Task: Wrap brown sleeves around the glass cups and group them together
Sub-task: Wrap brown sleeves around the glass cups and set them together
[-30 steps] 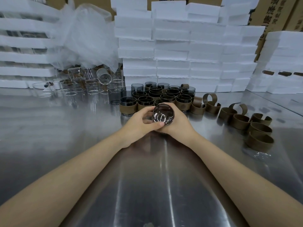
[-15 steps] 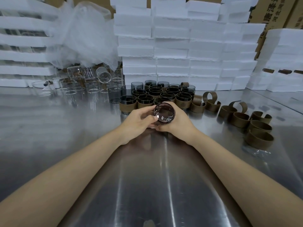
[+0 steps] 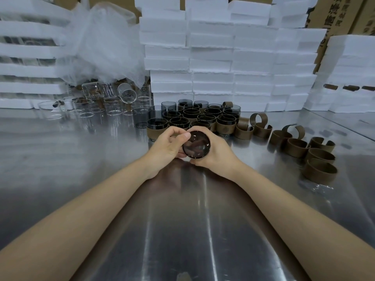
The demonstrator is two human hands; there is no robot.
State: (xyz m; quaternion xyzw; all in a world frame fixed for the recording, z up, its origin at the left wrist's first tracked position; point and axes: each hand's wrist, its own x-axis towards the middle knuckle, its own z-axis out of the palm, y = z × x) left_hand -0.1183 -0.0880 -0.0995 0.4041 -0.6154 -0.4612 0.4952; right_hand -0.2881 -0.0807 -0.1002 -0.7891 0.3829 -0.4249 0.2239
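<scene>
A dark smoked glass cup (image 3: 195,145) lies tipped with its round base toward me, just above the steel table (image 3: 101,163). My left hand (image 3: 169,144) grips its left side, thumb on the rim of the base. My right hand (image 3: 216,152) wraps the right side and underside. Whether a sleeve is on it is hidden by my fingers. Behind my hands stands a tight group of sleeved dark cups (image 3: 203,118). Loose brown sleeves (image 3: 300,147) lie curled to the right.
Clear glass cups (image 3: 113,106) crowd the back left, one tipped on top, below a heap of plastic wrap (image 3: 101,43). White foam trays (image 3: 223,57) are stacked along the back and both sides. A crumpled bit of clear film (image 3: 316,186) lies near the right sleeves.
Both hands stay on the cup at the same spot. The cup has turned slightly in my fingers, and my left thumb now rests on the upper left of its base.
</scene>
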